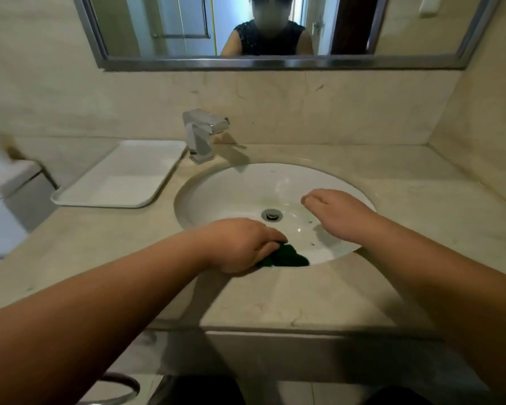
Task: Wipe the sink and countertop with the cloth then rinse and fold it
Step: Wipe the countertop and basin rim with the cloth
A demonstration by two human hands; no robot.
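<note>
A dark green cloth (287, 256) lies bunched at the near inner edge of the white oval sink (234, 188). My left hand (240, 244) presses down on it, fingers closed over its left part, so most of the cloth is hidden under the palm. My right hand (338, 213) hovers over the right side of the basin, fingers loosely curled and apart, holding nothing. The chrome drain (272, 214) sits between the two hands. The beige stone countertop (304, 299) surrounds the sink.
A chrome faucet (200, 135) stands behind the basin at the left. A white rectangular tray (123, 176) rests on the counter left of the sink. A toilet tank (9, 182) is at far left. A mirror (275, 30) hangs above, walls close at right.
</note>
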